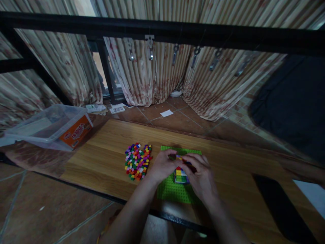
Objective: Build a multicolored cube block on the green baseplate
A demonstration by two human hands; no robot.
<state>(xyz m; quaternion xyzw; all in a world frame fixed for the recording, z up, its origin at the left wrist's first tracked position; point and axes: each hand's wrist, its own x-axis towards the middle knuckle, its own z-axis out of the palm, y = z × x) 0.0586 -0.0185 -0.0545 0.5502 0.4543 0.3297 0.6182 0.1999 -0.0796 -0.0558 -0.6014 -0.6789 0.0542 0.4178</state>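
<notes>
A block built of small toy bricks [180, 177], in yellow, red, green, white and blue, stands on a green studded baseplate [169, 195]. My left hand [164, 165] reaches over the block's far side, with thumb and forefinger pinched. My right hand [201, 173] comes in from the right, fingers curled and their tips close to the left fingertips. Between the tips shows a bit of purple and yellow brick [179, 157]; whether it is loose or joined to the block is hidden. Left of the baseplate lies a pile of loose coloured bricks [138, 162].
The wooden table [96, 162] carries a long black object [281, 206] and a white sheet [311, 195] at the right. A clear plastic bin [50, 125] with an orange label stands at the left. Beyond are a dark metal bar [162, 30] with hooks and striped curtains [149, 78].
</notes>
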